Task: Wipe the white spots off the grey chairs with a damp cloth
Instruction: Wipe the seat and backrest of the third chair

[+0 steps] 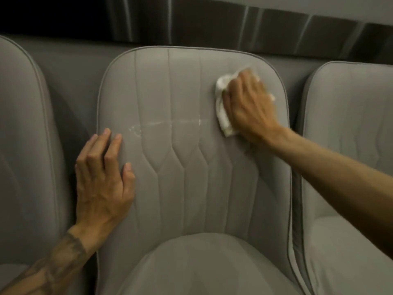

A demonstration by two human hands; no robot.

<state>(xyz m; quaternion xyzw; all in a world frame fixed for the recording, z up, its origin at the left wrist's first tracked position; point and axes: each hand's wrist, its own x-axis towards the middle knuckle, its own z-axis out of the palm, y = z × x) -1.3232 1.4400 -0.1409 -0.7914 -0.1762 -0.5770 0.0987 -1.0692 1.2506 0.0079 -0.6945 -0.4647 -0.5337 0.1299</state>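
Note:
A grey padded chair with stitched seams fills the middle of the view, its backrest facing me. A thin white streak with spots runs across the backrest at mid height. My right hand presses a crumpled white cloth flat against the upper right part of the backrest, above and to the right of the streak. My left hand rests on the backrest's left edge with fingers slightly spread, holding nothing; its fingertips lie just left of the streak's spotted end.
A second grey chair stands close on the left and a third close on the right. Behind the chairs runs a grey wall with a dark glossy band above it. Narrow gaps separate the chairs.

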